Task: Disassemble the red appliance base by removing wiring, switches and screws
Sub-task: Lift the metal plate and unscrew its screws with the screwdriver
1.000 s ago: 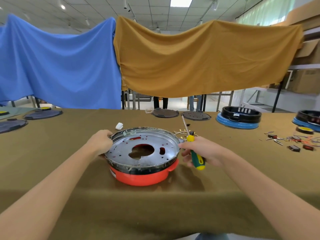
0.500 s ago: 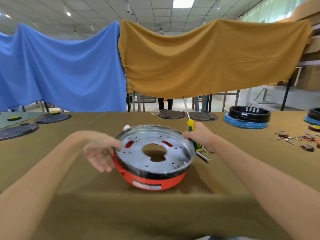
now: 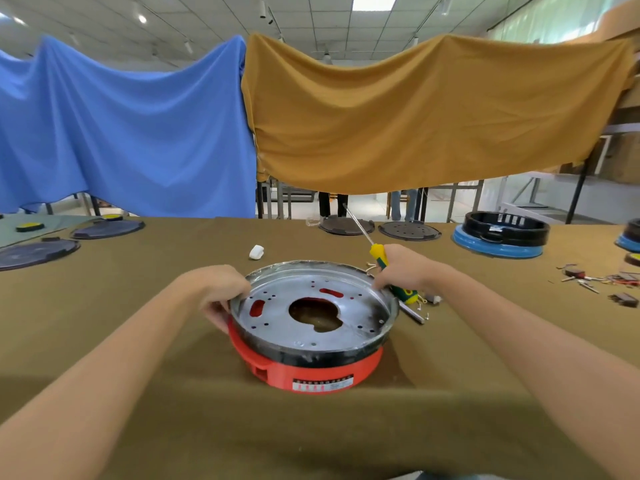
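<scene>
The left hand [image 3: 221,292] grips the left rim of the red appliance base [image 3: 311,368], fingers curled over the metal edge and thumb below it. The right hand [image 3: 403,270] is clamped around the screwdriver [image 3: 381,259], yellow-green handle in the fist, shaft pointing up and away from the base; its fingertips also touch the base's far right rim.

The base sits on the worktop [image 3: 138,393], with its silver metal plate [image 3: 311,306] facing up. The plate has a raised rim all round, a large centre opening and two red slots showing through. The label side of the base faces the near worktop edge.

Just right of the base lie small loose parts [image 3: 420,306] and a metal strip. Beyond the base, a white plug [image 3: 256,252] lies apart from it. Far right of the base, removed switches and wires [image 3: 602,282] lie well apart. A blue-and-black base [image 3: 502,235] stands beyond them.
</scene>
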`<move>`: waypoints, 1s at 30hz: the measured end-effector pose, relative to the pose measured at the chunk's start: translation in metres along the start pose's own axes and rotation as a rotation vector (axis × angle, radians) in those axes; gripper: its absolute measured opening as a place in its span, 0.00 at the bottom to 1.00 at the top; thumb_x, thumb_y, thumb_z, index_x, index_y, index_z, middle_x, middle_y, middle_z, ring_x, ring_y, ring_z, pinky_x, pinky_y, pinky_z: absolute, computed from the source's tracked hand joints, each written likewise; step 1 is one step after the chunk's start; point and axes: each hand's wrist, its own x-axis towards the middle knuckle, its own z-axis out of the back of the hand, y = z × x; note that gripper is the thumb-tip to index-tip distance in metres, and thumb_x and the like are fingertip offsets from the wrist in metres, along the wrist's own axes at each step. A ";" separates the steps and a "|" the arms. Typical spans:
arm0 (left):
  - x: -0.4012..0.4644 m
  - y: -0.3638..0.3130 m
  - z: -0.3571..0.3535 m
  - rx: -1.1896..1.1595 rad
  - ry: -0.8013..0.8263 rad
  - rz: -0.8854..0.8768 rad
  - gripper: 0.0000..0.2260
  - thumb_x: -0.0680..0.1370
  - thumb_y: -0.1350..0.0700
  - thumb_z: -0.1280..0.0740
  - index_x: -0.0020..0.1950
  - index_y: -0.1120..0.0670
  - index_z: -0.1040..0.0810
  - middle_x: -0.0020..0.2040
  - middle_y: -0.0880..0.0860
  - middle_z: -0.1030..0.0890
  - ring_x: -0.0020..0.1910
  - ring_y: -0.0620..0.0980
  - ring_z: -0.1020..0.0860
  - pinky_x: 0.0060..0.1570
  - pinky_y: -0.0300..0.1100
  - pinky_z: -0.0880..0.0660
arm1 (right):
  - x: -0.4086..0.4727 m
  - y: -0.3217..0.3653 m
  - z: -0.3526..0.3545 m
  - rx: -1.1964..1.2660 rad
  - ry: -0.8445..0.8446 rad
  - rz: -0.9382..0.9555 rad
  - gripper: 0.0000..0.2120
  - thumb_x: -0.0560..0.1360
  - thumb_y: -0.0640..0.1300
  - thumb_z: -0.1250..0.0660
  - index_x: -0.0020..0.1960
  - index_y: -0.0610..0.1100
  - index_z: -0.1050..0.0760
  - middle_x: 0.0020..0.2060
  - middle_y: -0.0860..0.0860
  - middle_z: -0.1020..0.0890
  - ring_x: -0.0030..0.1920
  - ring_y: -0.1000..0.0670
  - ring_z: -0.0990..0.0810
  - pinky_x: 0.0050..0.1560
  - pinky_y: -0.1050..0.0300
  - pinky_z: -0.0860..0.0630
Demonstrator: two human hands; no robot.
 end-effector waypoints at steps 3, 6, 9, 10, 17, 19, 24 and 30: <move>-0.012 -0.012 0.002 0.054 0.092 0.042 0.15 0.75 0.68 0.46 0.58 0.69 0.25 0.43 0.65 0.16 0.37 0.60 0.15 0.33 0.46 0.19 | 0.004 -0.002 0.000 -0.012 -0.107 0.049 0.14 0.71 0.35 0.29 0.44 0.42 0.35 0.39 0.43 0.29 0.38 0.46 0.29 0.40 0.50 0.31; -0.017 -0.019 -0.002 0.258 0.127 0.081 0.14 0.76 0.66 0.45 0.57 0.68 0.25 0.43 0.64 0.15 0.38 0.59 0.15 0.33 0.45 0.19 | 0.006 -0.002 0.001 -0.136 -0.120 0.045 0.11 0.76 0.43 0.32 0.44 0.42 0.35 0.39 0.46 0.28 0.37 0.49 0.31 0.37 0.53 0.33; -0.012 -0.022 -0.008 0.437 0.033 0.045 0.13 0.79 0.59 0.42 0.60 0.64 0.28 0.47 0.59 0.18 0.40 0.54 0.17 0.41 0.48 0.18 | 0.004 0.003 0.006 -0.228 -0.050 0.101 0.06 0.79 0.46 0.39 0.45 0.47 0.36 0.39 0.49 0.29 0.36 0.51 0.32 0.36 0.54 0.34; -0.008 -0.022 -0.011 0.511 -0.043 -0.023 0.15 0.79 0.56 0.41 0.63 0.61 0.30 0.49 0.56 0.21 0.41 0.52 0.20 0.41 0.46 0.20 | 0.002 0.005 0.010 -0.281 -0.033 0.137 0.06 0.79 0.45 0.39 0.45 0.47 0.36 0.39 0.49 0.30 0.36 0.51 0.33 0.37 0.53 0.34; 0.020 -0.023 -0.048 0.727 -0.201 -0.531 0.19 0.81 0.41 0.43 0.72 0.41 0.35 0.75 0.51 0.42 0.74 0.54 0.43 0.70 0.59 0.40 | -0.007 0.011 0.030 -0.389 -0.097 0.319 0.15 0.75 0.51 0.27 0.58 0.49 0.26 0.47 0.57 0.23 0.47 0.54 0.23 0.46 0.60 0.28; 0.026 -0.025 -0.054 0.791 -0.162 -0.516 0.19 0.81 0.38 0.47 0.72 0.37 0.36 0.77 0.50 0.44 0.77 0.53 0.48 0.72 0.63 0.46 | -0.010 0.011 0.033 -0.338 -0.109 0.347 0.14 0.73 0.52 0.25 0.56 0.50 0.23 0.46 0.57 0.20 0.47 0.56 0.21 0.46 0.61 0.26; 0.036 -0.019 -0.063 0.867 -0.166 -0.499 0.21 0.82 0.38 0.54 0.76 0.33 0.44 0.80 0.45 0.50 0.79 0.51 0.58 0.72 0.63 0.54 | -0.012 0.009 0.040 -0.264 -0.120 0.343 0.11 0.70 0.56 0.24 0.50 0.53 0.16 0.42 0.58 0.16 0.41 0.60 0.19 0.40 0.64 0.24; 0.033 -0.021 -0.061 0.860 -0.115 -0.465 0.21 0.83 0.39 0.56 0.77 0.33 0.47 0.80 0.43 0.47 0.79 0.51 0.61 0.73 0.63 0.57 | -0.011 0.009 0.040 -0.263 -0.096 0.357 0.08 0.71 0.55 0.24 0.46 0.53 0.15 0.38 0.57 0.15 0.38 0.57 0.18 0.36 0.63 0.21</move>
